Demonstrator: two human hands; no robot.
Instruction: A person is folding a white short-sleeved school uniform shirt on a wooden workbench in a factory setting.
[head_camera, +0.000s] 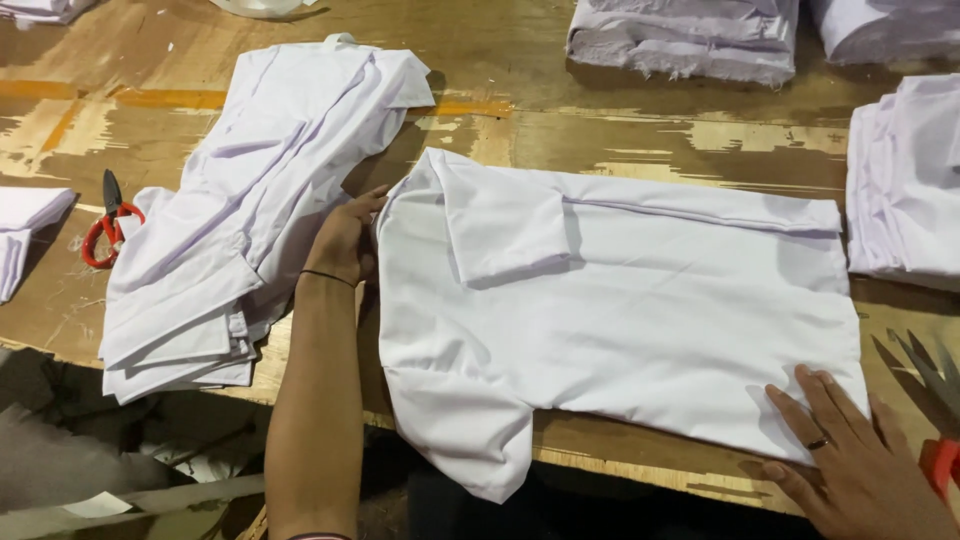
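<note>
The white shirt (620, 320) lies flat in the middle of the desk (640, 140), partly folded, one sleeve turned in across its upper part and another hanging over the near edge at about 7 o'clock. The left hand (345, 240) rests at the garment's 9 o'clock edge, its fingers curled together at the cloth; whether they pinch it cannot be told. The right hand (850, 450) lies open on the corner at 4 o'clock, fingers (800, 405) spread and pressing flat. To fold cleanly, it seems best to keep that corner pinned, draw the far side taut and smooth the creases outward before turning any edge. A stack of white shirts (240, 210) sits at 9 o'clock, red-handled scissors (110, 225) beyond it.
</note>
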